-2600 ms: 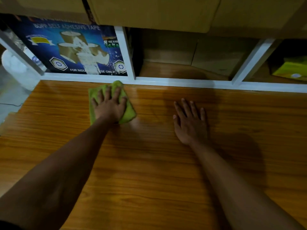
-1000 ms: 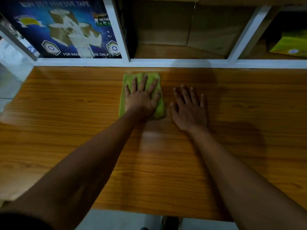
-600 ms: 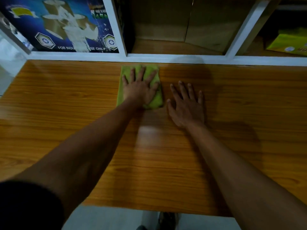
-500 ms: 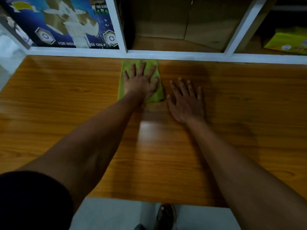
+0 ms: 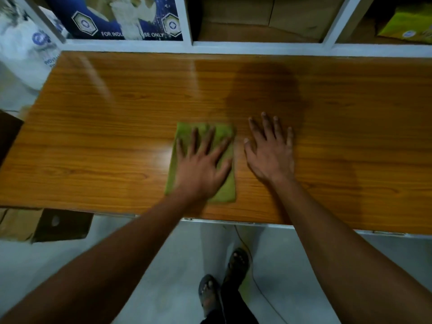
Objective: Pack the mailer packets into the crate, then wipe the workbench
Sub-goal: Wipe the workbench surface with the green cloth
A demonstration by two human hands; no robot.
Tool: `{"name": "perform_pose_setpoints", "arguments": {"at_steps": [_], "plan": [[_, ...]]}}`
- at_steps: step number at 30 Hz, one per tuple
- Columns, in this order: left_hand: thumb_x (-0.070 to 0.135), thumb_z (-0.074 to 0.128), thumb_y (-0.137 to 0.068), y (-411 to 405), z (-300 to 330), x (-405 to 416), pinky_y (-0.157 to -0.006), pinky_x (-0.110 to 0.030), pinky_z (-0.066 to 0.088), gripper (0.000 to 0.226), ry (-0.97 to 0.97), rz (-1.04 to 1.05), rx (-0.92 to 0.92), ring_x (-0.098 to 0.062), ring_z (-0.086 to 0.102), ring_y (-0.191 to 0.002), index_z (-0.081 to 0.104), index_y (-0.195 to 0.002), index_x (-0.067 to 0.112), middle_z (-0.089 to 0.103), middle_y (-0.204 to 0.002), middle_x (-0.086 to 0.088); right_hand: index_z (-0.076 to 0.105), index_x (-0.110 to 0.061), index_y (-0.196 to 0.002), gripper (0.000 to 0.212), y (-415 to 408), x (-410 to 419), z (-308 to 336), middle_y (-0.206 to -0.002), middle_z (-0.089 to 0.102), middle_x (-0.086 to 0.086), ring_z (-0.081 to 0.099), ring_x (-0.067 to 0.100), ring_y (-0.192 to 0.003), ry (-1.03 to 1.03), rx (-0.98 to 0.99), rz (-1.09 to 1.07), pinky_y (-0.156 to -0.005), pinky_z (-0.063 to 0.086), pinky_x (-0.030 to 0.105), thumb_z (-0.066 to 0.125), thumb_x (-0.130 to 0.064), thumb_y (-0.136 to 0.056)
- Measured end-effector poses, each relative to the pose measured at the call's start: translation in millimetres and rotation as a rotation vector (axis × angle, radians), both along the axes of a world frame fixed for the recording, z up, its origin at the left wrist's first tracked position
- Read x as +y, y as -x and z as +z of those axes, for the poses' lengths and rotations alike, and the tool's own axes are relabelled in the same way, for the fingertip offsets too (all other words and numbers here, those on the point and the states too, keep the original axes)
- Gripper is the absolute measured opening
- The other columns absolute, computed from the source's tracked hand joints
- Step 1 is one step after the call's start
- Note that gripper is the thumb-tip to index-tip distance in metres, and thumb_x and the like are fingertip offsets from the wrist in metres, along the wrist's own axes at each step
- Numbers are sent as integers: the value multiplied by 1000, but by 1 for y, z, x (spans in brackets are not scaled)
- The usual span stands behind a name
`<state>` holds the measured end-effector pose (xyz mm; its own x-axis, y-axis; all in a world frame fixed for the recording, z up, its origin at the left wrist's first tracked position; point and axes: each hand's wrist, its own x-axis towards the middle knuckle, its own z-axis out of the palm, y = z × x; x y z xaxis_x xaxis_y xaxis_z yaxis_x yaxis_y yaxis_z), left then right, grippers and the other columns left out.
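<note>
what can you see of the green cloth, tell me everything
The green cloth is a yellow-green, soft, slightly fuzzy-looking rag, apparently folded into a rough upright rectangle with rounded, uneven corners. It lies flat on the glossy wood-grain workbench, nearer the front edge than the back shelf. The left hand presses on it with fingers straight and spread, covering most of its middle. The right hand lies flat on the bench just beside it, not touching it.

- White metal shelf frame [image 5: 257,46] behind the desk, holding brown cardboard boxes [image 5: 257,10].
- Pale grey floor [image 5: 163,265] below.
- Dim light.
</note>
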<state>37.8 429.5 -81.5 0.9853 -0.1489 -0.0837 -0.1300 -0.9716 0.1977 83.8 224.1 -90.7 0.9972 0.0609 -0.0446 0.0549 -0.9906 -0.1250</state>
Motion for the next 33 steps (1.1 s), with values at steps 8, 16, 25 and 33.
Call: {"name": "perform_pose_setpoints", "arguments": {"at_steps": [8, 16, 25, 33], "plan": [[76, 9, -101, -147, -2, -7, -124, -72, -1, 67, -30, 82, 25, -40, -4, -163, 5, -165, 54, 0, -179, 3, 6, -41, -168, 66, -3, -1, -2, -178, -3, -4, -1, 25, -164, 29, -34, 7, -129, 2, 59, 19, -62, -107], [73, 10, -106, 60, 9, 4, -125, -70, -2, 63, -18, 17, 67, -35, -17, -162, -9, -163, 56, -12, -178, 6, 2, -41, -168, 68, -1, 1, 6, -178, -6, -4, -4, 25, -164, -3, 22, -2, -129, 2, 61, 15, -64, -106], [76, 9, -100, -164, 0, -17, -123, -74, -3, 69, -26, 88, 53, -40, -8, -163, 6, -166, 53, -2, -179, 3, 4, -42, -168, 67, -5, -2, -3, -178, -6, -5, -4, 23, -164, 21, -17, -8, -129, 2, 60, 16, -64, -105], [74, 9, -105, 33, 10, -8, -126, -69, -4, 65, 6, -5, 69, -33, -21, -162, -10, -164, 55, -15, -177, 6, 4, -41, -168, 70, -5, 1, 4, -178, -5, -4, -4, 24, -164, 13, 15, -7, -128, 3, 62, 16, -65, -103]]}}
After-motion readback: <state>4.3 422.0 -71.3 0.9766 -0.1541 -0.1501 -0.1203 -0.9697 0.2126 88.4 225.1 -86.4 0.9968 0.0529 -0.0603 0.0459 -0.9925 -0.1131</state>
